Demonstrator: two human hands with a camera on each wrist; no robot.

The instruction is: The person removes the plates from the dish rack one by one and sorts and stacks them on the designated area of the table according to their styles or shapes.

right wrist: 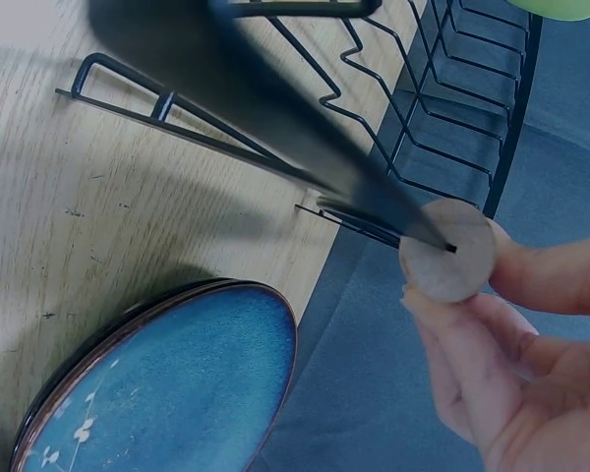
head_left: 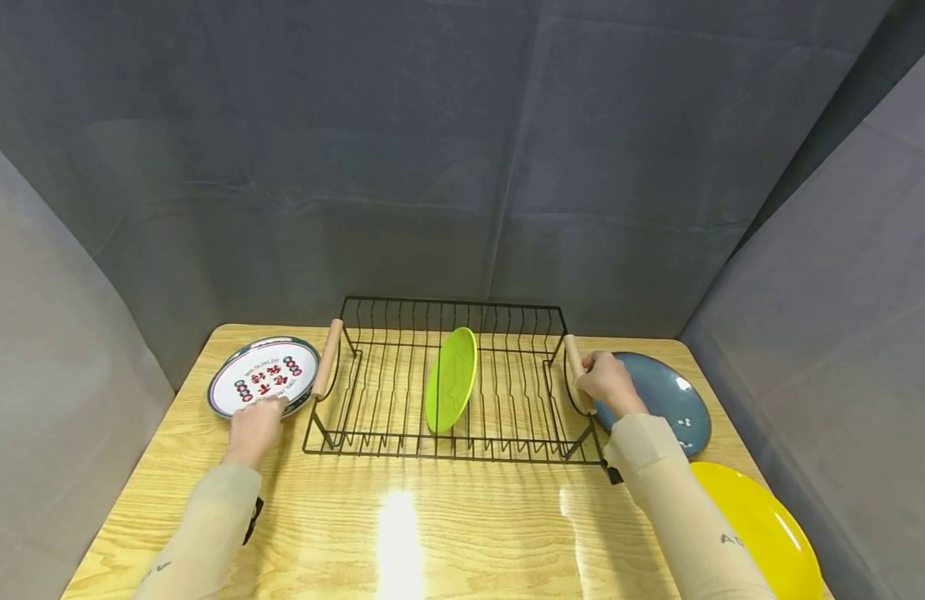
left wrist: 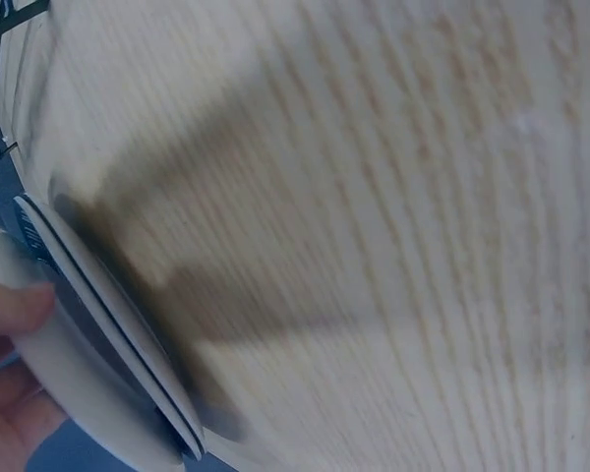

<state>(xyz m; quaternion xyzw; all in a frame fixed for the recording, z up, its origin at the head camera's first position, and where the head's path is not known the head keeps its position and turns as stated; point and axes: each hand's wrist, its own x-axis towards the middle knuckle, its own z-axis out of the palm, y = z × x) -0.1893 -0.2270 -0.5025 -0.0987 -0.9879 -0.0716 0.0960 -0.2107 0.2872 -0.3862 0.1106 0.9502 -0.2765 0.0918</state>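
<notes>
My left hand (head_left: 256, 429) is at the near edge of a white plate (head_left: 241, 371) with red characters and a dark patterned rim. In the left wrist view, thumb and fingers pinch the upper plate's rim (left wrist: 74, 379), and a second plate's rim (left wrist: 128, 329) shows close under it. My right hand (head_left: 611, 383) grips the right wooden handle (head_left: 573, 358) of a black wire dish rack (head_left: 432, 457). The right wrist view shows the handle's round end (right wrist: 447, 254) between thumb and fingers. A green plate (head_left: 453, 379) stands on edge in the rack's middle.
Right of the rack lies a glossy blue plate (head_left: 668, 400), with another rim beneath it in the right wrist view. A yellow plate (head_left: 762, 533) is by the right edge of the wooden table (head_left: 342, 533). Grey cloth (head_left: 402, 167) hangs behind and at both sides.
</notes>
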